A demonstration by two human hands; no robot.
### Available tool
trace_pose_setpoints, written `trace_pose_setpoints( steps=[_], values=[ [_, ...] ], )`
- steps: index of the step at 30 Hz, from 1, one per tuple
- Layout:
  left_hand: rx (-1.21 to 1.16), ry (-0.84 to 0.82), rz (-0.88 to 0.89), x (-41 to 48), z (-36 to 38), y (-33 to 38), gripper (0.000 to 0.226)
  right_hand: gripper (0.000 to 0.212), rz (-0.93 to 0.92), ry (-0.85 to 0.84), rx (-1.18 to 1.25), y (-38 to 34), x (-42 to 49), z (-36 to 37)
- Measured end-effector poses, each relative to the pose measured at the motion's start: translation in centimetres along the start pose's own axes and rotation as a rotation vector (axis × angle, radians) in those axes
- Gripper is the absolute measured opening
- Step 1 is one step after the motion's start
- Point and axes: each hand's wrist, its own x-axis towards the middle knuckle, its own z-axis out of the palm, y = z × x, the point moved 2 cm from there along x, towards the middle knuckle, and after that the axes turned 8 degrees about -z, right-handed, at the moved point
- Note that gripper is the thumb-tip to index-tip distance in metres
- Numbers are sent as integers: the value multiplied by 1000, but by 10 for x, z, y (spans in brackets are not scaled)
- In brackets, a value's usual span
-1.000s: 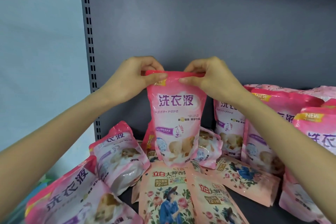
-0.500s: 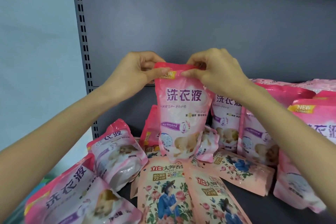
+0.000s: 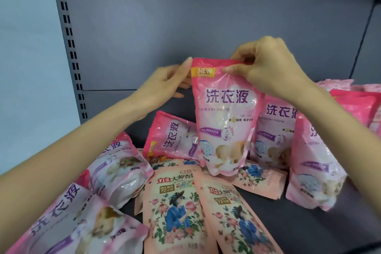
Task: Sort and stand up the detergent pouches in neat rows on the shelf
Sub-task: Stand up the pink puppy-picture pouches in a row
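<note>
An upright pink detergent pouch (image 3: 224,113) with purple lettering is held over the shelf. My right hand (image 3: 268,68) pinches its top edge. My left hand (image 3: 169,82) has fairly straight fingers, and its thumb tip touches the pouch's top left corner. The pouch's bottom rests on a flat floral peach pouch (image 3: 257,177). To its right, pink pouches (image 3: 276,130) stand in a row, with another pink pouch (image 3: 315,161) in front. More pink pouches (image 3: 173,138) lie tipped over at the left.
Two floral peach pouches (image 3: 177,208) lie flat at the front centre. Two more pink pouches (image 3: 119,163) lie at the front left. The dark grey shelf board (image 3: 309,222) shows at the front right. A slotted upright (image 3: 68,37) borders the grey back panel (image 3: 206,16).
The held pouch has moved right, up against the standing row. My left hand has loosened from pinching the top corner to touching it with straighter fingers. My right hand still pinches the top.
</note>
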Motion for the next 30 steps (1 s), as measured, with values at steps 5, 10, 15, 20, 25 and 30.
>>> trace_pose_setpoints(
  steps=[5, 10, 15, 20, 25, 30],
  values=[
    [512, -9, -180, 4, -7, -77, 56, 17, 68, 62, -65, 5, -16, -13],
    [676, -102, -379, -6, -19, -132, 66, 21, 95, 120, -95, 5, -27, -30],
    [606, -113, -450, -16, -17, -138, 46, 18, 140, 76, -76, 3, -38, -33],
    [399, -94, -448, -18, -25, -141, 21, 15, 181, 51, -77, 2, -50, -41],
    [383, -67, -453, -18, -27, -136, 20, 13, 211, 54, -95, 2, -62, -55],
    [374, -28, -435, -17, -31, -130, 25, 15, 250, 8, -83, 7, -76, -74]
  ],
)
